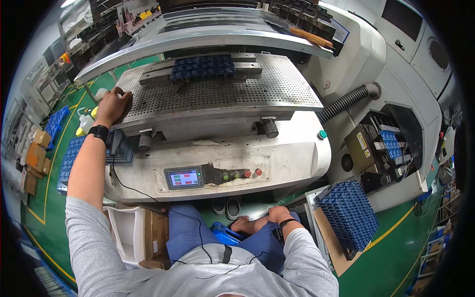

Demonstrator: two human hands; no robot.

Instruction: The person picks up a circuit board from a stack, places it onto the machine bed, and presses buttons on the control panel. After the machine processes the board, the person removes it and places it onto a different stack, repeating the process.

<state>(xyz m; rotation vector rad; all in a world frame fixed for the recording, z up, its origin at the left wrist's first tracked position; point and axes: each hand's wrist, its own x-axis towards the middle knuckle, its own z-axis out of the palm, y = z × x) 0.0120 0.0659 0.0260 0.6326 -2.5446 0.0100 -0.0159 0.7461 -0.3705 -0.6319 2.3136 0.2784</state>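
Note:
My left hand (113,105) is at the left edge of the perforated metal table (282,81), its fingers curled in and a pale bit showing between thumb and fingers. Whether that is the table's edge or a small object, I cannot make out. On the table, a blue patterned panel (203,67) lies across metal bars (156,76), out of reach of either hand. Down by my right thigh, my right hand (278,214) rests with its fingers curled and nothing visible in them.
A raised metal frame (208,39) spans above the table's far side. Below the table is a control screen (183,178) beside several buttons. A stack of blue racks (349,215) stands at right, a white bin (123,232) at left. A ribbed hose (349,103) runs to the machine.

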